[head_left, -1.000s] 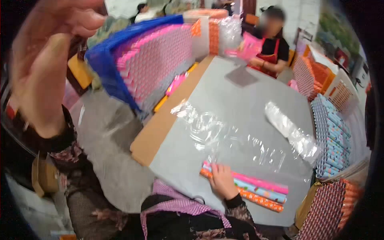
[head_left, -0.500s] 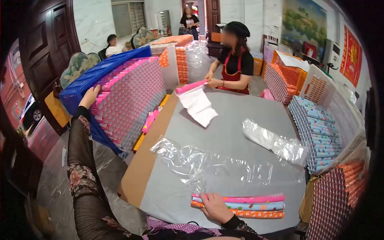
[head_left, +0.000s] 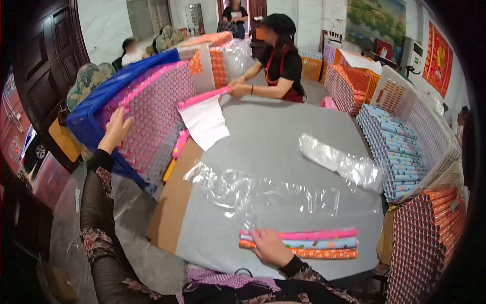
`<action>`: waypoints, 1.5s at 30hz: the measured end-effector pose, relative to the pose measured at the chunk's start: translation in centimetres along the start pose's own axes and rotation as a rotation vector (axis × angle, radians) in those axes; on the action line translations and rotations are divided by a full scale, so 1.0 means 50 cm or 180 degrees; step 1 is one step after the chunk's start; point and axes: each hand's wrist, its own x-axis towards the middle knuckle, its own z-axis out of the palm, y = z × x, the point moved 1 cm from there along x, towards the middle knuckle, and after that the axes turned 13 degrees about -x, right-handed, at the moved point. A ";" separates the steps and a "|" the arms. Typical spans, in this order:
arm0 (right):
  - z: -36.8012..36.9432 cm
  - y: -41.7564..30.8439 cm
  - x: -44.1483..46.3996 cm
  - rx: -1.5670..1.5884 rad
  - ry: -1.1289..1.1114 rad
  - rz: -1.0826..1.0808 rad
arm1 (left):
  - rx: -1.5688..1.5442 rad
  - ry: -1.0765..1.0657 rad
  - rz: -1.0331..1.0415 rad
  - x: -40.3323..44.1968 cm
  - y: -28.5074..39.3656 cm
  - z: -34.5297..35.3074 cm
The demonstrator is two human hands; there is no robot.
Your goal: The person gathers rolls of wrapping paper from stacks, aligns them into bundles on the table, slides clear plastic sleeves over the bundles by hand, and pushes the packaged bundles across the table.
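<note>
My left hand (head_left: 117, 130) is open, its fingers spread against the near side of a tall stack of pink rolls (head_left: 157, 96) in a tilted blue crate (head_left: 86, 117). My right hand (head_left: 269, 247) rests over the left end of three patterned rolls lying side by side on the grey table (head_left: 263, 131): a pink roll (head_left: 324, 234), a light blue roll (head_left: 324, 243) and an orange roll (head_left: 324, 253). Its fingers are bent together over the rolls. Just beyond lies flat clear plastic film (head_left: 228, 187).
Across the table a person in a red apron (head_left: 283, 66) holds a pink roll with white sheeting (head_left: 205, 124). Clear plastic packets (head_left: 339, 164) lie at the right. Blue rolls (head_left: 392, 152) and orange rolls (head_left: 430, 238) are stacked along the right edge. Two people are farther back.
My left hand has come off the crate's rim onto the rolls, fingers now spread. The person opposite has moved the pink roll and white sheet leftward, toward the pink stack.
</note>
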 end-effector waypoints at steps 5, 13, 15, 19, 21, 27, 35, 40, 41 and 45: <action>-0.010 -0.003 0.003 0.0066 0.0152 0.0046 | -0.0339 -0.0018 0.0797 -0.021 0.108 0.001; -0.002 -0.005 0.002 0.0005 0.0203 -0.0021 | -0.2406 0.0018 0.1964 -0.165 0.505 -0.163; 0.004 -0.001 0.004 0.0026 0.0195 -0.0045 | -0.2398 -0.0261 0.2354 -0.225 0.589 -0.215; 0.004 -0.004 0.006 -0.0006 0.0192 -0.0005 | -0.2410 -0.0163 0.2179 -0.345 0.632 -0.218; 0.005 -0.005 0.002 -0.0086 0.0210 0.0026 | -0.2428 -0.0122 0.2136 -0.402 0.583 -0.253; 0.013 -0.003 0.002 -0.0134 0.0312 -0.0006 | -0.2339 0.0119 0.2353 -0.162 0.420 -0.326; 0.011 -0.006 0.005 -0.0264 0.0161 -0.0051 | -0.2494 0.0711 0.2708 -0.397 0.545 -0.318; 0.031 0.005 0.004 -0.0364 0.0191 -0.0095 | -0.2595 0.0923 0.2840 -0.420 0.567 -0.324; 0.025 0.001 0.003 -0.0344 0.0098 -0.0051 | -0.2616 0.0901 0.2831 -0.416 0.578 -0.325; 0.016 -0.006 0.004 -0.0376 0.0142 -0.0040 | -0.2841 0.0707 0.2644 -0.430 0.576 -0.319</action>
